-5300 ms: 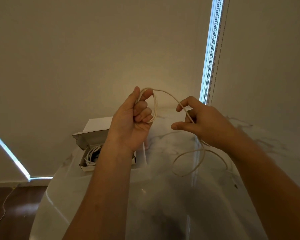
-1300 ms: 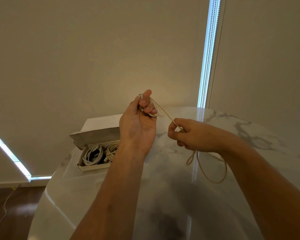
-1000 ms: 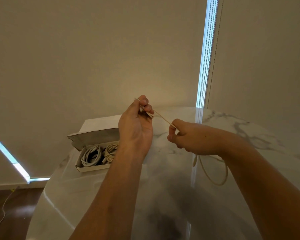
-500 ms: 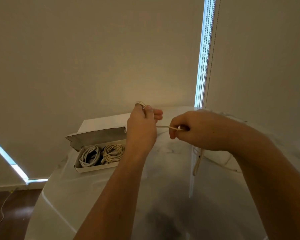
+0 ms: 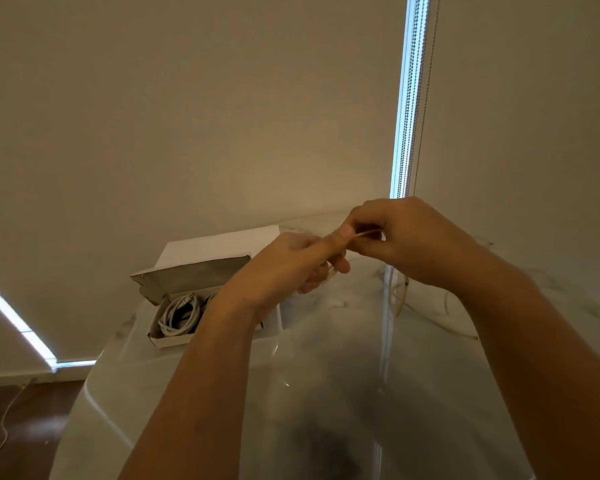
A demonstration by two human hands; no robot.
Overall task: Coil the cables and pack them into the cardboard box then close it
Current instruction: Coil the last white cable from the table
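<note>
Both hands meeting mid-frame above the table (image 5: 326, 393): left hand (image 5: 284, 268) curled around the small coil of beige cable (image 5: 366, 233) to keep the loops from springing, right hand (image 5: 399, 240) pinching the strand to wind it on. Cardboard box (image 5: 174, 337) left of centre, lid up, already holding a coiled white cable (image 5: 179, 311). Slack trailing at right.

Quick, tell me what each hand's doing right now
Left hand: fingers curled, gripping the cable.
Right hand: pinching the same cable.
</note>
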